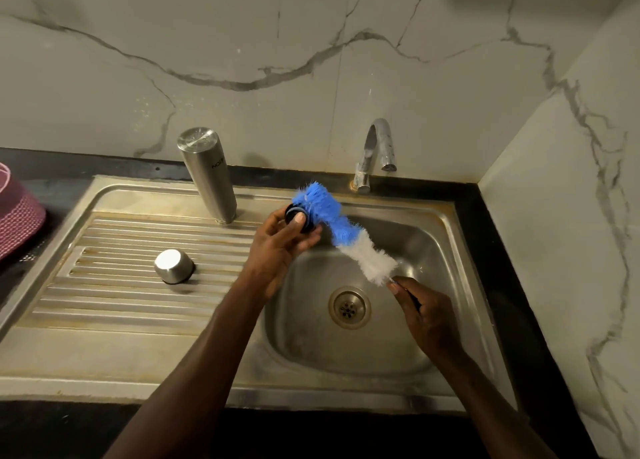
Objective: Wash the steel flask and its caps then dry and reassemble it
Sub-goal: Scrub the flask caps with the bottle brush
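Observation:
The steel flask [207, 174] stands upside down at the back of the ribbed drainboard. A steel outer cap [174, 266] sits mouth-down on the drainboard's ribs. My left hand [282, 242] holds a small black inner cap [298, 217] above the basin's left rim, thumb on its side. My right hand [420, 311] grips the handle of a bottle brush [341, 230] with blue and white bristles. The blue end of the brush touches the black cap.
The steel sink basin [433, 247] with its drain [349, 307] lies under both hands. A chrome tap [375, 154] stands behind it, with no water running. A pink woven item [15, 216] lies on the black counter at far left. Marble walls close the back and right.

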